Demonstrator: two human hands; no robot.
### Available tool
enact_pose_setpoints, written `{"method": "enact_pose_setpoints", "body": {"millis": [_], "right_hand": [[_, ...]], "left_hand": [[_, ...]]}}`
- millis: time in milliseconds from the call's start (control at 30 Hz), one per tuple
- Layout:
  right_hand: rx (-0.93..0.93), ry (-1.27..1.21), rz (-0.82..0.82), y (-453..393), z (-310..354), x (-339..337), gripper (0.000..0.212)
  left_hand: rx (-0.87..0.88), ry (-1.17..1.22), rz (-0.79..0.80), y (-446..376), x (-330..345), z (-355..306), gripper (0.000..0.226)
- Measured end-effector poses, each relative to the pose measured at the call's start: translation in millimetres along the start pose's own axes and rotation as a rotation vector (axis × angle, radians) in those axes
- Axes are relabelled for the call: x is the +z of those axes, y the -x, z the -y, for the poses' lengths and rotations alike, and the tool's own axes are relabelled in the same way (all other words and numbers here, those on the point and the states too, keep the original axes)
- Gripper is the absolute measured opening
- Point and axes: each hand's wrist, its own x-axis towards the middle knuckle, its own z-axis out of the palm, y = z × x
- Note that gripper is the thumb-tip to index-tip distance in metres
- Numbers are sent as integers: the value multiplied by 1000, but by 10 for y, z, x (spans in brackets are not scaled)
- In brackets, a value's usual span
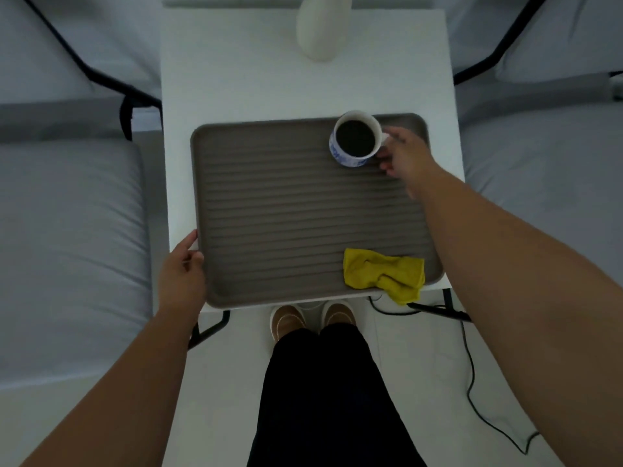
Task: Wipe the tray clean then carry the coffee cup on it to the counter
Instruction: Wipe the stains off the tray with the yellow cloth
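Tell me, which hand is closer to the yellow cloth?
Right, though not by much. The right hand is at the coffee cup, farther up the tray from the yellow cloth. The left hand grips the tray's opposite edge.

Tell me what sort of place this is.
Probably a living room or lounge: a small white table stands between grey cushioned seats, with a pale vase at its far end. No counter is in view.
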Motion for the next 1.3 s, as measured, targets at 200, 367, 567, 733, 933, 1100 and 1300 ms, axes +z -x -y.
{"method": "enact_pose_setpoints", "body": {"millis": [200, 367, 567, 733, 933, 1100, 1300], "right_hand": [[-42, 35, 15, -40, -84, 40, 21], [-96, 50, 53, -30, -113, 50, 22], [-114, 65, 130, 21, -184, 163, 27], [-147, 15, 218, 171, -241, 365, 31], [-138, 36, 330, 343, -319, 580, 32], [-133, 113, 459, 514, -386, 677, 31], [-142, 201, 544, 672, -506, 714, 29]], "left_hand": [[3, 39, -48, 32, 28, 26, 46], [-29, 63, -69, 64, 58, 34, 44], [-9, 39, -68, 69, 43, 34, 43], [9, 21, -65, 81, 36, 11, 45], [19, -5, -66, 56, 24, 41, 44], [17, 6, -61, 52, 32, 69, 44], [4, 19, -73, 52, 42, 63, 45]]}}
